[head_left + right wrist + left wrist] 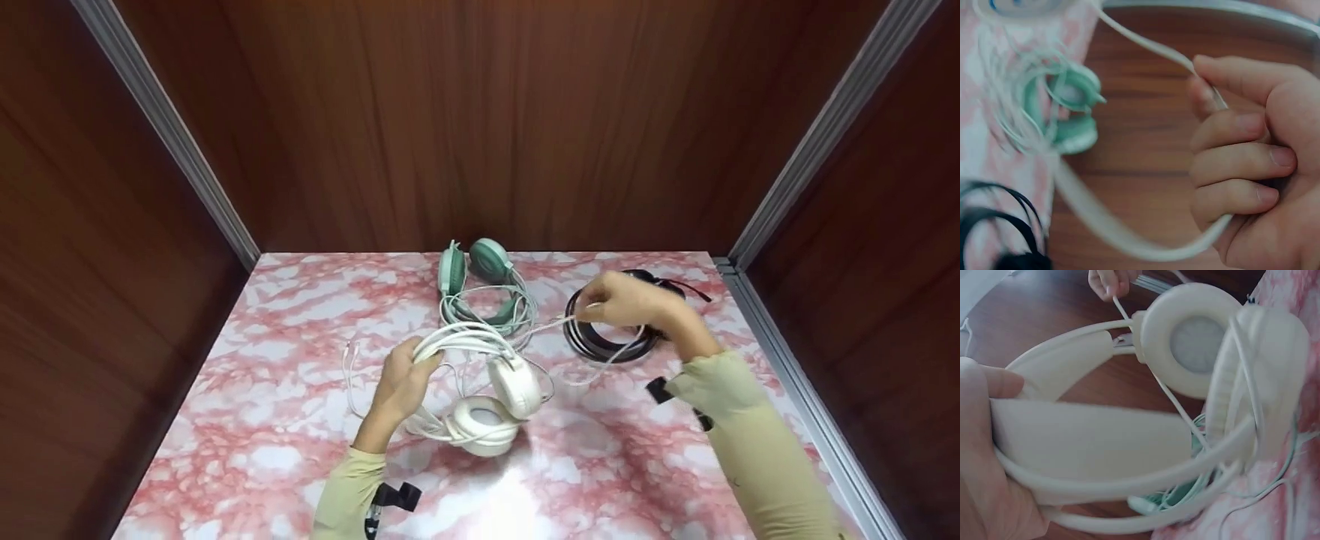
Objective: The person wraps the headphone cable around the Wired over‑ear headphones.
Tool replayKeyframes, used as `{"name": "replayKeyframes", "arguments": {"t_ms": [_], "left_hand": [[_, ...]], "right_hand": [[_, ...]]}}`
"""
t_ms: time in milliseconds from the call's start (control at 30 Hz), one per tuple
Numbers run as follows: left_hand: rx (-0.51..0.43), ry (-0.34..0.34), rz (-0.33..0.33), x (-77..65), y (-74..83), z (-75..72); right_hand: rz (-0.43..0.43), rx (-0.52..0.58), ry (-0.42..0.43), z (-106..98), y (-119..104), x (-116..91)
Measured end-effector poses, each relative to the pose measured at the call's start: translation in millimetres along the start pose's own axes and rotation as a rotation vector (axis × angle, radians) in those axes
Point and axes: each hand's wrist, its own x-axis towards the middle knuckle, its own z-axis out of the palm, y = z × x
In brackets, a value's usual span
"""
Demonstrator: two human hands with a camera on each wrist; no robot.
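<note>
White over-ear headphones [516, 386] hang from my left hand [403, 379], which grips them by the headband [1089, 439]. Their two ear cups point to the right and down in the head view, and a strand of white cable crosses one ear cup [1190, 337]. My right hand [619, 300] is raised to the right, its fingers curled round the white cable [1145, 42]. From that hand the cable runs back toward the headphones, and a loose length loops below the fingers.
Green headphones [491, 259] with a coiled cable lie at the back middle of the marbled table [277, 457]. Black headphones [600, 349] with a microphone boom lie under my right hand. Brown wood panels [480, 127] and metal rails [802, 150] enclose the table.
</note>
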Motion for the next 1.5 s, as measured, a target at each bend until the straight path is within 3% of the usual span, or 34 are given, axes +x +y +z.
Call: {"name": "replayKeyframes", "arguments": {"t_ms": [133,233,300,400,467,533,667,800,900,1067,1167,1267,1400,1500], "left_hand": [[0.035,0.114,-0.041,-0.5,1.3,-13.0],[-0.006,0.183,-0.035,1.9,1.1,-21.9],[-0.112,0.203,-0.023,4.6,0.4,-28.3],[-0.365,0.203,-0.015,9.7,-3.4,-37.7],[-0.546,0.204,-0.032,11.3,-7.1,-42.2],[-0.67,0.217,-0.062,11.4,-11.2,-44.7],[-0.771,0.308,-0.11,7.9,-20.0,-45.4],[-0.868,0.377,-0.129,6.5,-26.1,-46.3],[-1.033,0.329,-0.153,8.4,-30.3,-50.7],[-1.362,0.171,-0.273,7.9,-42.5,-61.2],[-1.506,0.152,-0.336,5.9,-50.7,-66.5],[-1.58,0.213,-0.331,5.3,-57.4,-70.6],[-1.558,0.293,-0.301,4.7,-61.9,-72.2],[-1.545,0.319,-0.308,3.0,-63.5,-71.3]], "right_hand": [[0.021,0.155,-0.031,-12.7,7.6,-18.7],[0.018,0.247,-0.049,-11.8,11.1,-30.5],[-0.007,0.256,-0.053,-8.9,13.2,-36.6],[-0.034,0.284,-0.026,-4.5,18.1,-44.6],[-0.054,0.351,-0.01,-1.1,21.7,-50.5],[-0.079,0.447,-0.009,3.2,23.6,-57.7],[-0.139,0.582,-0.045,14.2,19.0,-74.0],[-0.162,0.5,-0.035,23.0,9.7,-86.5],[-0.123,0.408,0.039,24.9,9.8,-94.4],[-0.043,0.289,0.176,23.6,19.0,-109.6],[-0.033,0.286,0.293,23.4,23.9,-120.3],[-0.105,0.396,0.368,24.5,28.0,-130.5],[-0.277,0.594,0.341,30.8,31.0,-137.2],[-0.332,0.721,0.431,37.8,37.2,-138.1]]}}
